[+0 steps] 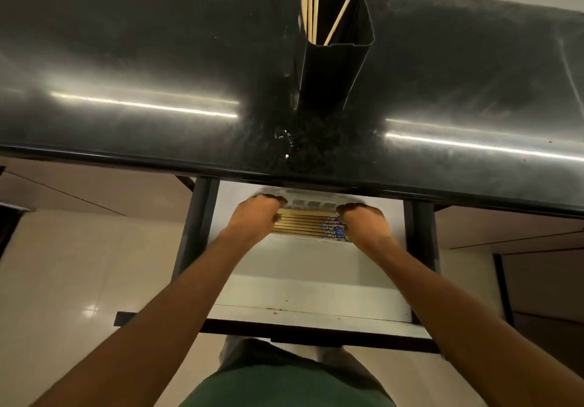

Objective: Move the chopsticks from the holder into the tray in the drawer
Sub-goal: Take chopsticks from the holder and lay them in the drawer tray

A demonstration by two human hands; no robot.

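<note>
The task is judged to be partly done. A row of chopsticks [303, 223] is already laid flat, side by side, in the tray [313, 196], which sits in the open drawer [316, 280] below the holder [331, 71] and on its near side. The left hand [252, 217] is placed at the row's left end and the right hand [366, 222] at its patterned right end. The fingers of both are curled over the ends, but it cannot be told whether either grip is closed on the sticks or merely pressed against them to square them up. Several remaining chopsticks [311, 11] are left standing in the holder on the dark tabletop [126, 59], one leaning apart from the cluster. These are yet to be carried down.
</note>
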